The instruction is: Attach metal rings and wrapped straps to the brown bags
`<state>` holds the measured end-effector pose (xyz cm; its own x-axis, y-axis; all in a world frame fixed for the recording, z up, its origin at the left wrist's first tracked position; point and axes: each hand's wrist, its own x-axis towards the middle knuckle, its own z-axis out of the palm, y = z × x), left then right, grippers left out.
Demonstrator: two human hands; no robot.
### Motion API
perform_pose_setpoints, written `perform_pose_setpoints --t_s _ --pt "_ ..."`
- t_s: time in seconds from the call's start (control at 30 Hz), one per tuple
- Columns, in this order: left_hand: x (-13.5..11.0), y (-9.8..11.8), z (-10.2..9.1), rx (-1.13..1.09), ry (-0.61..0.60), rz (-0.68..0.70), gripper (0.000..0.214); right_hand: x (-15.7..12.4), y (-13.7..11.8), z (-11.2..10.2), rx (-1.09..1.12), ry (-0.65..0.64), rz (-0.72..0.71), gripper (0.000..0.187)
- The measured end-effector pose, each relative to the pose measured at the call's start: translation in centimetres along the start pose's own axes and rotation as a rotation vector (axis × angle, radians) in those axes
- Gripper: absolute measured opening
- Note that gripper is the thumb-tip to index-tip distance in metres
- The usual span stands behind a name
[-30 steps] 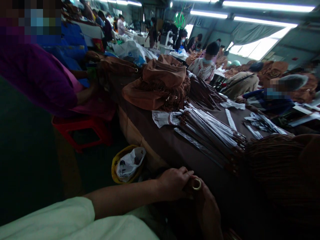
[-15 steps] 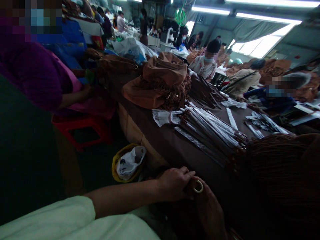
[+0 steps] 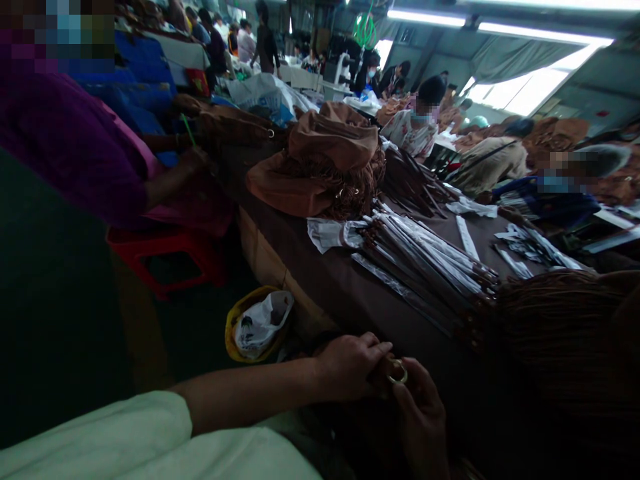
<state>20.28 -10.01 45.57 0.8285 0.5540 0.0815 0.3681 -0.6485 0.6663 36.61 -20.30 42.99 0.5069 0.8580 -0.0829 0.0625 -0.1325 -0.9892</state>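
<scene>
My left hand [image 3: 347, 365] is closed over a dark brown strap end at the near edge of the brown-covered table [image 3: 350, 293]. A metal ring [image 3: 397, 375] sits between my two hands. My right hand [image 3: 420, 417] pinches at that ring with thumb and fingers. The strap itself is mostly hidden in shadow under my hands. A heap of dark brown fringe or straps [image 3: 565, 333] lies just right of my hands.
A bundle of paper-wrapped straps [image 3: 425, 257] lies across the table's middle, brown bags [image 3: 325, 160] piled beyond. A yellow bin with a plastic bag [image 3: 255, 323] stands on the floor. A person in purple [image 3: 75, 147] sits on a red stool [image 3: 165, 257]. Other workers sit across.
My right hand has risen slightly and its fingers now curl up around the ring. The person in purple has shifted a hand forward on the table.
</scene>
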Motion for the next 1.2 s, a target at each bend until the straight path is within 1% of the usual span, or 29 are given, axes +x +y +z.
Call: perform_pose_setpoints --t_s 0.1,0.2,0.33,0.5,0.67,0.7,0.77,0.83,0.87,0.93,1.03,1.1,1.2 --pt "0.0 0.0 0.0 0.009 0.005 -0.003 0.077 -0.2 -0.6 0.2 -0.193 0.041 -0.065 0.041" --pt "0.0 0.0 0.2 0.016 0.022 -0.004 0.078 -0.3 -1.3 0.4 -0.301 0.042 -0.121 0.039" --pt "0.1 0.0 0.4 0.017 0.019 -0.001 0.081 -0.3 -1.6 0.6 -0.377 0.017 -0.162 0.036" --pt "0.0 -0.1 0.4 0.014 0.027 0.001 0.079 -0.3 -1.7 0.7 -0.391 -0.025 -0.201 0.033" --pt "0.0 -0.2 0.3 0.012 0.029 -0.001 0.079 -0.4 -1.4 0.7 -0.343 -0.034 -0.149 0.037" --pt "0.0 -0.3 0.3 0.010 0.032 0.001 0.080 -0.5 -1.2 0.7 -0.322 -0.009 -0.119 0.040" --pt "0.0 -0.4 0.3 0.001 0.040 0.001 0.079 -0.8 -0.8 0.7 -0.263 0.084 -0.026 0.047" --pt "-0.1 -0.4 0.3 -0.009 0.045 0.000 0.077 -1.1 -0.8 0.9 -0.211 0.140 0.059 0.049" --pt "-0.2 -0.3 0.3 -0.015 0.046 -0.001 0.077 -1.3 -0.9 0.9 -0.193 0.129 0.079 0.046" --pt "-0.5 0.1 0.0 -0.026 0.074 0.002 0.079 -1.5 -1.6 1.1 -0.197 0.054 0.074 0.040" --pt "-0.9 0.9 -0.8 -0.031 0.206 0.048 0.084 -1.5 -2.7 1.1 -0.247 -0.040 0.036 0.036" --pt "-0.9 1.3 -1.4 -0.041 0.269 0.114 0.072 -1.4 -3.1 0.8 -0.278 -0.093 0.011 0.036" --pt "-0.4 1.2 -1.6 -0.092 0.228 0.206 0.048 -1.1 -3.4 0.4 -0.331 -0.148 -0.039 0.035"
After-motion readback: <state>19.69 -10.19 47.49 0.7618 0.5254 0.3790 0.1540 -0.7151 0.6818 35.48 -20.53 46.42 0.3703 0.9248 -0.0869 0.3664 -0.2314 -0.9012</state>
